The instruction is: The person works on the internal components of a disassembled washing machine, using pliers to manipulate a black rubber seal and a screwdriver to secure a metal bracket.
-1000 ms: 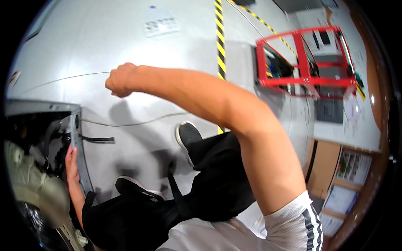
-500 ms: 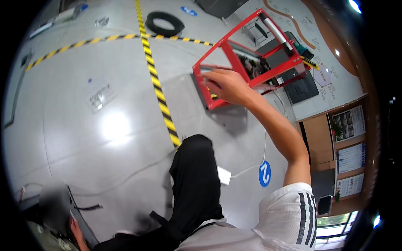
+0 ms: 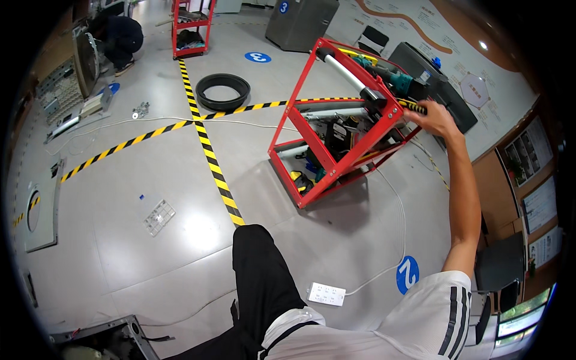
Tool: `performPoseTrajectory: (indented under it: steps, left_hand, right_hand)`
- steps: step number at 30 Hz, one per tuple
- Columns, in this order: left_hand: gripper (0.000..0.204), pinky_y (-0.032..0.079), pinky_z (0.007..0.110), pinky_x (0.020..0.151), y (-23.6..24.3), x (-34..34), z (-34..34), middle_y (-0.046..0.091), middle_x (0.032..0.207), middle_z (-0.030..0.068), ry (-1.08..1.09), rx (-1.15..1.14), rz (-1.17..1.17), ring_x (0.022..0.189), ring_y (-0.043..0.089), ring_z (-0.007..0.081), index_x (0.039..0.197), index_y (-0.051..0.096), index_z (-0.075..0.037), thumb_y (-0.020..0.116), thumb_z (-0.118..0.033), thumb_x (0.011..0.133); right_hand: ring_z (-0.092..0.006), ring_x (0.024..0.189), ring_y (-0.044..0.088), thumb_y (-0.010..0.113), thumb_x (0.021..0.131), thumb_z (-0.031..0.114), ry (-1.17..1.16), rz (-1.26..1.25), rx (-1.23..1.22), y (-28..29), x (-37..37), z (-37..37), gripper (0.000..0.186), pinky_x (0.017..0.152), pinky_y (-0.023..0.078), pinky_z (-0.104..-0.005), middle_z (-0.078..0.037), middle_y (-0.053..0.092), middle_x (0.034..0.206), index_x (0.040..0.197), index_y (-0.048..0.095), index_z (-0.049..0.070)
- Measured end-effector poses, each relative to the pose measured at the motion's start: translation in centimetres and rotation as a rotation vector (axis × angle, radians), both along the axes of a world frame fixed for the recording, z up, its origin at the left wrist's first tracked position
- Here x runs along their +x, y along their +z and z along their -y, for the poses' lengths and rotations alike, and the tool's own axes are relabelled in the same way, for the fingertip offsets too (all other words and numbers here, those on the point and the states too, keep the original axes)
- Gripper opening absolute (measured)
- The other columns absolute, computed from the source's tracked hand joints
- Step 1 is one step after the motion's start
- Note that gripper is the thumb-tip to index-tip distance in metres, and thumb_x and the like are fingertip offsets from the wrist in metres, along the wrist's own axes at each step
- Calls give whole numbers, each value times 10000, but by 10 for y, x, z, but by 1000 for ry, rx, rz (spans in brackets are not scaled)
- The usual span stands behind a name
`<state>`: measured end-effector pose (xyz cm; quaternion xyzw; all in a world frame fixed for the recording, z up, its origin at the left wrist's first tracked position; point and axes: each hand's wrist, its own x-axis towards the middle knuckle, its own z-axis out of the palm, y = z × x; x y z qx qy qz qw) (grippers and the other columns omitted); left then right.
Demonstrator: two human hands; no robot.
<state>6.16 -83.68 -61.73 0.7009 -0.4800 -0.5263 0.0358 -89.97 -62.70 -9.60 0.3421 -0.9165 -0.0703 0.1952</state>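
Observation:
My right hand [image 3: 437, 120] reaches out to the near right corner of a red tool cart [image 3: 354, 155]. Its fingers are curled round a yellow-and-black handle [image 3: 414, 107] that sticks out at that corner; the rest of that tool is hidden. On the cart's top lie a teal power tool [image 3: 401, 83] and a long yellow tool [image 3: 357, 55]. A black tool or battery [image 3: 341, 135] sits lower in the frame, and a yellow-and-black item [image 3: 302, 180] rests on the bottom shelf. My left hand is out of the picture.
A white power strip [image 3: 326, 294] and its cable lie on the floor near my leg. A black ring [image 3: 222, 92] lies beside the striped floor tape [image 3: 210, 159]. A person [image 3: 123, 37] crouches far left near another red cart [image 3: 192, 30]. An opened metal housing [image 3: 108, 336] stands lower left.
My right hand has moved rightward from the cart's left side to the yellow-and-black handle. The view has shifted, showing more of the far floor. The person at lower left has left the picture.

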Motion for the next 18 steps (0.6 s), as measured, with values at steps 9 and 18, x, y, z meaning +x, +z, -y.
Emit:
performPoseTrajectory:
  steps: [9,18]
  left_hand:
    - [228,422,272,607,-14,20,-25,546,861,53,107,49,-138,714,527,154,962,567,-79,501,-293,920]
    - [262,374,195,565,73,-31,-55,539,730,-51,38,-35,-177,652,471,45,951,632,-87,556,-332,903]
  right_hand:
    - [-285,816,620,587,811,468,-6,13,-126,19,11,-38,456,691,465,-373,-144,644,820,977,669,51]
    - [-90,882,554,532,927,261,444,667,-900,-68,134,19,371,729,412,-207,-49,579,1011,1172,551,-17]
